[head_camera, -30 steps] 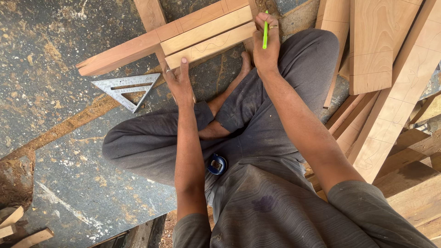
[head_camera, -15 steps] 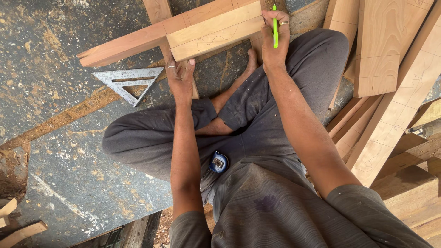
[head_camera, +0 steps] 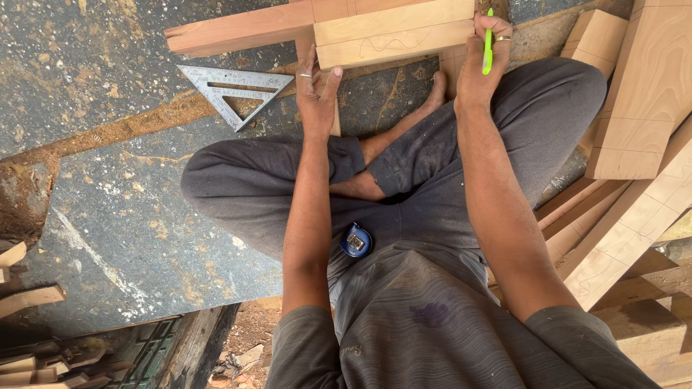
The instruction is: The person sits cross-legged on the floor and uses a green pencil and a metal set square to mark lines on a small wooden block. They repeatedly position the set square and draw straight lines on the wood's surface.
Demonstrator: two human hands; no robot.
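I sit cross-legged on a grey floor. My left hand point(head_camera: 317, 90) presses its fingers against the near edge of a pale wooden piece point(head_camera: 389, 32) made of joined boards with pencil curves drawn on it. My right hand point(head_camera: 479, 61) holds a bright green pencil point(head_camera: 489, 50) upright and rests at the right end of the same piece. A longer reddish board point(head_camera: 238, 29) sticks out from it to the left. A blue tape measure point(head_camera: 356, 241) lies in my lap.
A metal triangular square point(head_camera: 234, 86) lies on the floor left of my left hand. Several cut wooden boards point(head_camera: 641, 108) with pencil marks are stacked at the right. Wood scraps point(head_camera: 29, 299) lie at the lower left.
The view has shifted, so everything sits further right and higher in frame. Both hands stay on the wooden piece, and the green pencil is still in my right hand.
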